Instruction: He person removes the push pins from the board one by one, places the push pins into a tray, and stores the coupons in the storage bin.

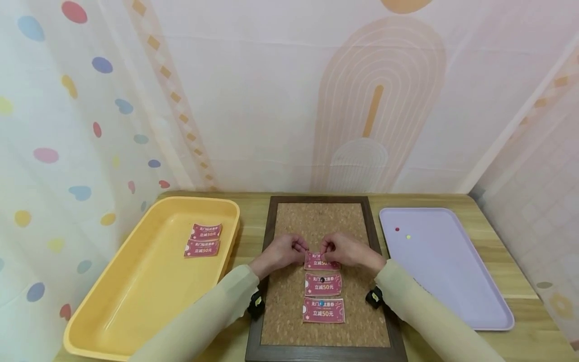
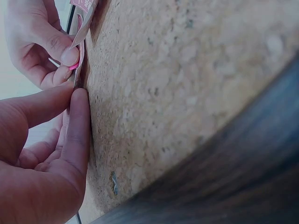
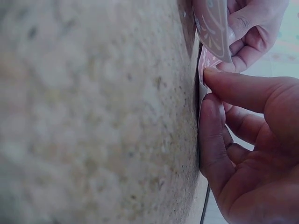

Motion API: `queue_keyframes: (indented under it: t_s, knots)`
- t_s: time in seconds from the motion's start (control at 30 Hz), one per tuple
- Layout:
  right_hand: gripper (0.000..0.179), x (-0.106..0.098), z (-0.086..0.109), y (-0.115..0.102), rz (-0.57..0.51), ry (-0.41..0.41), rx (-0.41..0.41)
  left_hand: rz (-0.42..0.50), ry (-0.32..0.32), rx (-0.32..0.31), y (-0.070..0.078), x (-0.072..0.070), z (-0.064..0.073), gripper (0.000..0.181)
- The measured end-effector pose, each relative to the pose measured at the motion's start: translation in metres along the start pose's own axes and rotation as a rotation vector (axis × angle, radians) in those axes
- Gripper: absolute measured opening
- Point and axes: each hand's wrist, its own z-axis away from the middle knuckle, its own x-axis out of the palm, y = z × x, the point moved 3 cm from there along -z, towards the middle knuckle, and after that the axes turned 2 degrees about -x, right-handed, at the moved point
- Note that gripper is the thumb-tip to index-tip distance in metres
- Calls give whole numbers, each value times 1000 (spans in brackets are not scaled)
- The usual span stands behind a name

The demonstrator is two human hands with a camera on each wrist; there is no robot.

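Both hands meet at a pink printed coupon (image 1: 319,264) on the framed corkboard (image 1: 282,311). My left hand (image 1: 286,250) pinches its left edge between thumb and forefinger, clearly seen in the left wrist view. My right hand (image 1: 346,250) pinches the right part of the coupon (image 3: 203,70). A small bright pink bit (image 2: 74,67) shows at the right fingertips; whether it is a pin head I cannot tell. Below the hands lie a middle coupon (image 1: 312,287) with a black pushpin (image 1: 322,280) and a lower coupon (image 1: 312,314) with a blue pushpin (image 1: 321,303).
To the left stands a yellow tray (image 1: 149,276) holding two more coupons (image 1: 201,248). A lilac tray (image 1: 434,256) at the right carries a red pushpin (image 1: 397,229) and a yellow pushpin (image 1: 408,237). A patterned curtain (image 1: 253,100) hangs behind the wooden table (image 1: 253,216).
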Motion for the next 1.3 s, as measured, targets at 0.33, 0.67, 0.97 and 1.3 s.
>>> queue_keyframes:
  t_s: [0.33, 0.67, 0.97, 1.3]
  knots:
    - [10, -1, 1, -1, 18, 5, -23, -2, 10, 5, 2, 1, 0, 14]
    - [14, -2, 2, -1, 17, -21, -61, -4, 23, 20, 0, 2, -1, 13]
    - [9, -8, 4, -6, -52, -43, -58, -41, 48, 28, 3, 1, 3, 11]
    - [7, -11, 11, -10, -73, 7, -42, -49, 71, 36, 6, 4, 3, 4]
